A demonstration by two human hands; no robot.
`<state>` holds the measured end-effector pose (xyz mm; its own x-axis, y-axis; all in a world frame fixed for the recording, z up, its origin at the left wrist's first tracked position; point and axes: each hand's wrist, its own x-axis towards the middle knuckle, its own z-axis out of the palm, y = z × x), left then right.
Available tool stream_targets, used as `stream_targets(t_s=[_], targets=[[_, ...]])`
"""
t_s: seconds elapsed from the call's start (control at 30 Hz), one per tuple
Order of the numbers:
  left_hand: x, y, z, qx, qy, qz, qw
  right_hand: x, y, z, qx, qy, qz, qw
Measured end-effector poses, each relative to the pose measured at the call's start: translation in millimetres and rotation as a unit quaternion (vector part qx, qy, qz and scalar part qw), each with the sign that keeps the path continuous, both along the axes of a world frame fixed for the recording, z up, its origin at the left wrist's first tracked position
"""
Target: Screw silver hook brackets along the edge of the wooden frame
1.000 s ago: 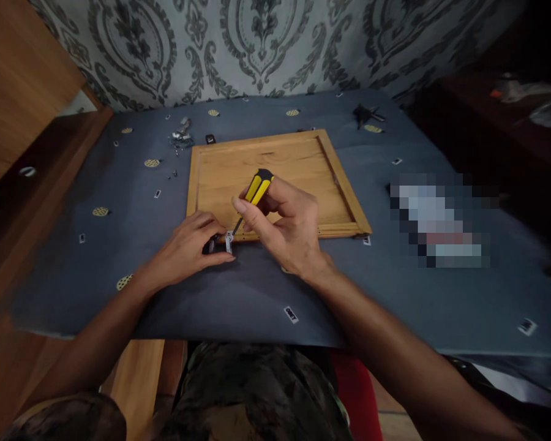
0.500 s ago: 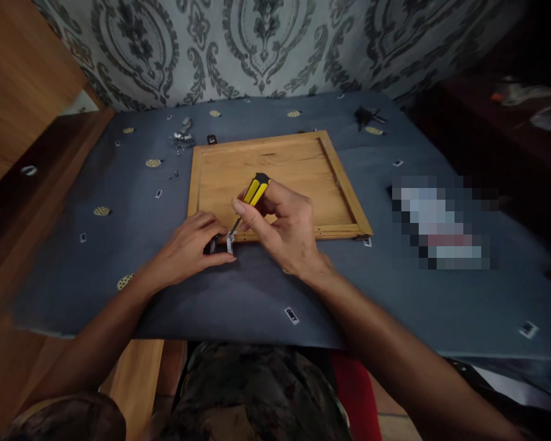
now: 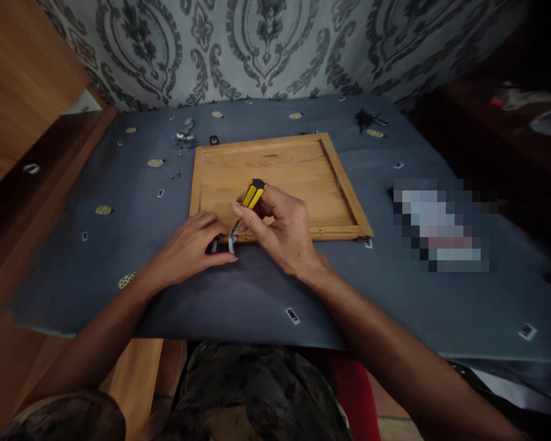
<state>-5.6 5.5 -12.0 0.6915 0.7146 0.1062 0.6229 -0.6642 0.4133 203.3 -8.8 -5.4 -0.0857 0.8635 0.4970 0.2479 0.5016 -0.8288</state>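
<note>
A wooden framed panel (image 3: 275, 168), like a cabinet door, lies flat on the dark patterned cloth. At its near left edge a small metal hinge (image 3: 231, 245) sits against the frame. My left hand (image 3: 190, 244) is closed around the hinge, thumb below and fingers above; part of the metal is hidden behind them. In my right hand (image 3: 284, 226) is a screwdriver with a yellow and black handle (image 3: 251, 193), gripped between thumb and fingers. It leans with its tip down at the hinge. Whether a screw sits under the tip is too small to tell.
Behind the panel's left corner lie a pile of metal hardware (image 3: 185, 136), several small screws (image 3: 176, 175) and a small black item (image 3: 214, 140). A dark tangled object (image 3: 370, 119) is at the back right. A blurred-out object (image 3: 436, 226) rests on the right.
The screwdriver handle and my right hand have shifted slightly left and down, with the tip still at the hinge. My left hand keeps its hold. The whole view has moved a little.
</note>
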Motion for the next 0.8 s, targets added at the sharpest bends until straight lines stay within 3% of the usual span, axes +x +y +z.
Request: stream_targets(t_s=[0.8], targets=[[-0.3, 0.3, -2.7, 0.011, -0.01, 0.0, 1.0, -0.2, 3.0, 0.4, 0.062, -0.041, -0.011, 0.997]])
